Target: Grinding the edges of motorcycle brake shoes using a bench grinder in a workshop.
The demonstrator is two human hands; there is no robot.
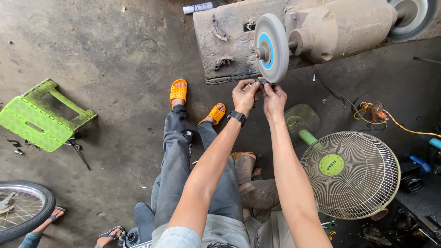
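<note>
L hand [244, 95] w/ black wristwatch + R hand [274, 98] both pinch small dark metal part [258, 83] | part touching lower rim of grey round grinding wheel w/ blue centre [272, 47] | cream pedestal fan [351, 174] nr R arm

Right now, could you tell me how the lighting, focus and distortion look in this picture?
Head view: soft, even daylight with faint shadows; wide-angle lens bends the edges; hands at the wheel look sharp; the small part they hold is too tiny to make out.
</note>
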